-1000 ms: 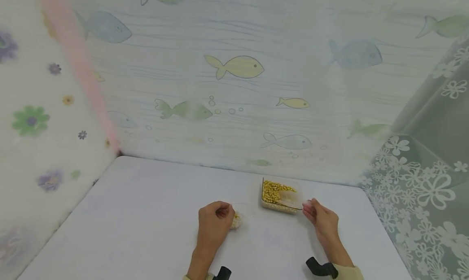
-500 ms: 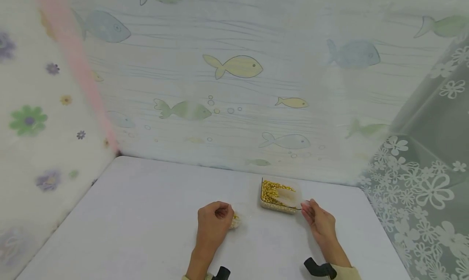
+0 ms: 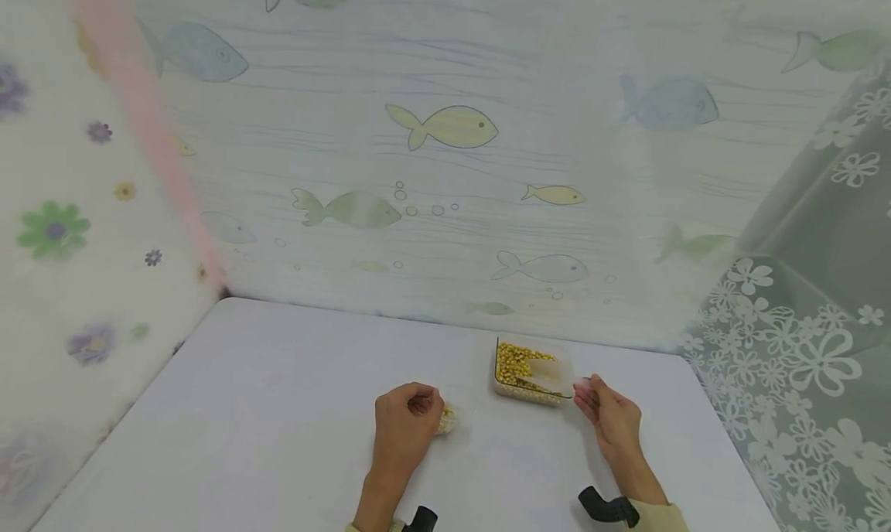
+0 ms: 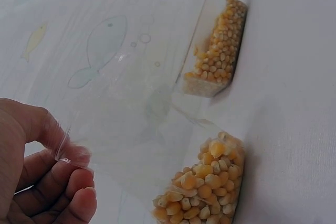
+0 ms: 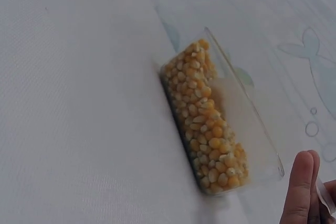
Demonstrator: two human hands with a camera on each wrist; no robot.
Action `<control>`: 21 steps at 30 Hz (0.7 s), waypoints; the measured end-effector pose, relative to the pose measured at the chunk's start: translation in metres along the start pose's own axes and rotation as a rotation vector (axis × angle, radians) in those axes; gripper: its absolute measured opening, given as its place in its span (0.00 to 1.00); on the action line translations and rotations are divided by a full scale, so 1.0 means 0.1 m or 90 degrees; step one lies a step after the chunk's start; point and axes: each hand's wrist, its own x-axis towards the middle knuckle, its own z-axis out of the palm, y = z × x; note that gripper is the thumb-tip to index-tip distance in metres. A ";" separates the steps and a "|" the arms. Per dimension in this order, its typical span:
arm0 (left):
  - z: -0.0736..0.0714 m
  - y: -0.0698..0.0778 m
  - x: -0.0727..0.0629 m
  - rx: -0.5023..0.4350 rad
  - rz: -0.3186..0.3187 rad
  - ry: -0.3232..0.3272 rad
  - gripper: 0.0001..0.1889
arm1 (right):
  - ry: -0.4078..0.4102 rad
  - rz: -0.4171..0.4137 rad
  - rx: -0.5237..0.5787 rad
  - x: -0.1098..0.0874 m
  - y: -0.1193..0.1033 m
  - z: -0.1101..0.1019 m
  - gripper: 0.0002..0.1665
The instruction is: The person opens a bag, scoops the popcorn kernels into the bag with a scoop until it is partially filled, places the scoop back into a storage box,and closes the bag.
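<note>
My left hand (image 3: 407,424) pinches the top edge of a clear plastic bag (image 4: 126,145) between thumb and index finger. Yellow corn kernels (image 4: 210,177) fill the bag's lower part, which rests on the table. To the right stands a clear rectangular container (image 3: 529,395) partly filled with corn (image 5: 199,124); a pale patch shows inside it at the right. Just off the container's front right corner, my right hand (image 3: 612,420) pinches a thin, whitish, translucent piece (image 5: 325,196). Most of that piece is hidden by the fingers, and I cannot tell its kind.
A white tabletop (image 3: 278,408) lies under everything. Behind it rises a sheet printed with fish (image 3: 459,126), close to the container. A flowered sheet (image 3: 56,230) hangs on the left, and a translucent flowered curtain (image 3: 800,346) on the right.
My right hand shifts slightly left and back again beside the container, keeping its pinch. The left hand, bag and container stay in place.
</note>
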 end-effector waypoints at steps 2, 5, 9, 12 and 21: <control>0.00 0.00 0.00 0.001 -0.001 0.000 0.06 | -0.004 0.010 0.008 0.00 -0.01 0.00 0.14; -0.01 0.01 0.00 0.004 -0.007 -0.003 0.06 | -0.012 0.034 0.030 -0.01 -0.01 -0.02 0.18; -0.01 0.02 0.00 0.010 -0.011 -0.008 0.05 | -0.034 0.067 0.073 -0.03 -0.01 -0.04 0.20; 0.00 0.01 -0.01 0.006 -0.003 -0.009 0.06 | -0.048 0.084 0.105 -0.05 -0.03 -0.05 0.21; 0.00 0.02 -0.01 0.006 -0.002 -0.008 0.06 | -0.072 0.119 0.164 -0.11 -0.10 -0.03 0.20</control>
